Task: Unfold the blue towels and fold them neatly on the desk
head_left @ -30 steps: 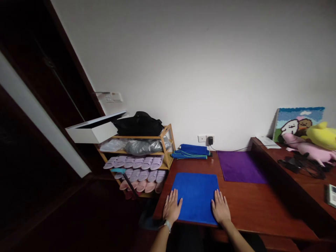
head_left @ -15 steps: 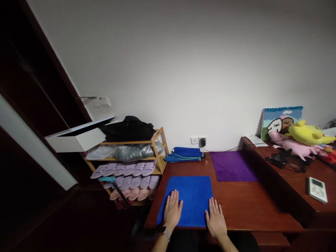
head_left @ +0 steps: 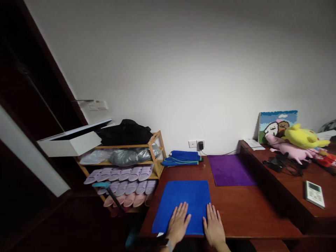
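A blue towel [head_left: 187,196] lies spread flat on the dark red-brown wooden table [head_left: 236,206], close to its front edge. A small white tag [head_left: 160,234] pokes out at its near left corner. My left hand [head_left: 179,221] rests flat on the towel's lower middle, fingers stretched out, a watch on the wrist. At the towel's right edge lies my right hand [head_left: 214,225], fingers extended, partly on the cloth and partly on the wood. Neither hand holds anything. Farther back is a flat purple towel [head_left: 231,170], and folded blue towels [head_left: 182,158] lie by the wall.
Left of the table stands a wooden rack [head_left: 154,154] with slippers [head_left: 126,175], a black bag [head_left: 124,133] and a white box [head_left: 70,143]. On the raised right-hand surface are plush toys [head_left: 291,148], cables [head_left: 286,166] and a white calculator-like device [head_left: 314,193]. A charger [head_left: 201,145] is plugged into the wall.
My left hand has slid right across the blue towel, away from its left edge, uncovering the white tag. My right hand stays by the right edge. The view has shifted slightly.
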`<state>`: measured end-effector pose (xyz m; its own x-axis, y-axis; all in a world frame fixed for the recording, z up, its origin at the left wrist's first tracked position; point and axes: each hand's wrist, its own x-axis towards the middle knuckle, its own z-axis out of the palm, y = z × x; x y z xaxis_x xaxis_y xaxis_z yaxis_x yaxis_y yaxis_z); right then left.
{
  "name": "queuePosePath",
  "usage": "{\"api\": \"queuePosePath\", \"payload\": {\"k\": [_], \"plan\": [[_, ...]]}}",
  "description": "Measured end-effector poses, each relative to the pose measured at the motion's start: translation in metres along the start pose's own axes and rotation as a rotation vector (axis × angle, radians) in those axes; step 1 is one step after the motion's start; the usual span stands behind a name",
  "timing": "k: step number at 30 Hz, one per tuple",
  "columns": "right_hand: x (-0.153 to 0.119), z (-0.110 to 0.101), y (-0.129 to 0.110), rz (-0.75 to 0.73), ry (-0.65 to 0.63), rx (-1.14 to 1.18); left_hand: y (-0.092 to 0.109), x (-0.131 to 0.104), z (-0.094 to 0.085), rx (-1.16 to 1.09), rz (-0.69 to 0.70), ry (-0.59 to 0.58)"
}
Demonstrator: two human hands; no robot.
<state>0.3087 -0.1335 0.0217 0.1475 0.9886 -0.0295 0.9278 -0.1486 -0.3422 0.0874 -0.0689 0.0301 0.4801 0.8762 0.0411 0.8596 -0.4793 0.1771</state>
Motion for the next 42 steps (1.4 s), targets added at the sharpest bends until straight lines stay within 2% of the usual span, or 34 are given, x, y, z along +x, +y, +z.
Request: {"api": "queuePosePath", "payload": {"k": [2, 4, 7, 13, 19, 22, 27, 29, 31, 34, 36, 38, 40, 42], "plan": [[0.001, 0.001, 0.001, 0.001, 0.012, 0.015, -0.042, -0.015, -0.010, 0.046, -0.131, 0.001], [0.001, 0.003, 0.001, 0.002, 0.017, 0.026, -0.074, -0.028, -0.016, 0.067, -0.197, -0.009], [0.001, 0.005, 0.001, 0.010, 0.008, 0.014, -0.097, -0.040, -0.015, 0.066, -0.196, 0.023], [0.013, -0.004, 0.000, 0.046, -0.050, -0.017, -0.095, -0.043, -0.004, 0.081, -0.181, 0.120], [0.056, -0.024, -0.003, 0.049, -0.048, -0.004, -0.095, -0.042, -0.004, 0.072, -0.197, 0.104], [0.069, -0.021, -0.005, 0.062, -0.040, 0.000, -0.099, -0.043, -0.001, 0.067, -0.201, 0.097], [0.073, -0.007, -0.003, 0.047, 0.003, 0.003, -0.107, -0.038, 0.000, 0.071, -0.205, 0.072], [0.073, -0.004, -0.001, 0.044, -0.003, -0.008, -0.097, -0.026, -0.003, 0.076, -0.187, 0.112], [0.074, -0.003, -0.001, 0.046, -0.007, -0.018, -0.072, -0.007, -0.007, 0.068, -0.128, 0.174], [0.074, -0.004, -0.001, 0.048, -0.002, -0.023, -0.015, 0.033, -0.007, 0.021, 0.025, 0.183], [0.074, -0.005, 0.000, 0.038, -0.002, -0.031, 0.025, 0.058, -0.001, -0.017, 0.133, 0.120], [0.074, -0.005, 0.001, 0.020, -0.016, -0.049, 0.054, 0.077, 0.009, -0.047, 0.173, 0.069], [0.074, -0.004, 0.001, 0.009, -0.026, -0.064, 0.066, 0.086, 0.019, -0.066, 0.172, 0.058], [0.075, -0.003, 0.001, 0.016, -0.019, -0.061, 0.059, 0.087, 0.023, -0.062, 0.154, 0.062]]}}
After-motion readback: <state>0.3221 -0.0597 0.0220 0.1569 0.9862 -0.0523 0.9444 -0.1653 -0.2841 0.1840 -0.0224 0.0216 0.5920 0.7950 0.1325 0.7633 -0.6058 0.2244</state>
